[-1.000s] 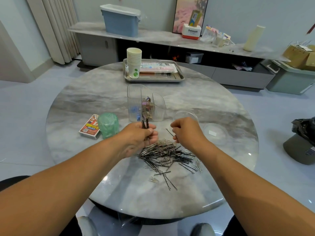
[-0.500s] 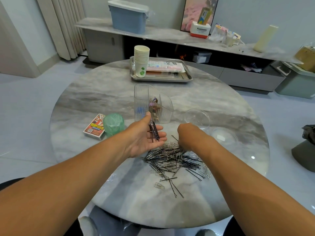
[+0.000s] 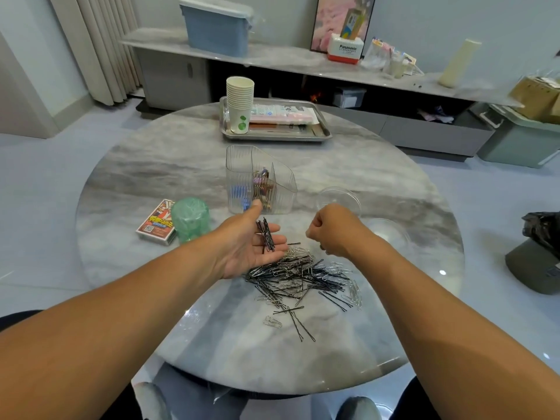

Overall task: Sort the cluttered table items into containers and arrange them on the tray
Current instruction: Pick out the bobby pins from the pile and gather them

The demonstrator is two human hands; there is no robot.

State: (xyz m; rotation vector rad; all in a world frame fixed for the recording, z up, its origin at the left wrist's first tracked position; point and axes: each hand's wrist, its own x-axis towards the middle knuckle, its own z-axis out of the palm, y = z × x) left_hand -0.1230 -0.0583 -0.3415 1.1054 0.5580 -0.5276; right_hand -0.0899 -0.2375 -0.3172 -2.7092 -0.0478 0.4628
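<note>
Since a second ago your left hand point(image 3: 251, 247) has turned palm up and spread flat, so a small bundle of black hairpins point(image 3: 266, 235) lies across its fingers like on a plate. Your right hand point(image 3: 328, 230) is curled above the mixed pile point(image 3: 303, 275) near the table's point(image 3: 151, 177) front edge; whether it pinches a pin, I cannot tell. The clear organizer point(image 3: 260, 180) waits just behind.

A round marble desk point(image 3: 169, 177) is seen. A steel tray point(image 3: 321, 133) is set at its far edge, a clear organizer point(image 3: 281, 189) at the middle. A card box point(image 3: 156, 222) and green cup point(image 3: 190, 218) are placed left, two clear dishes point(image 3: 339, 197) right, and a pile of pins and clips point(image 3: 303, 277) near.
</note>
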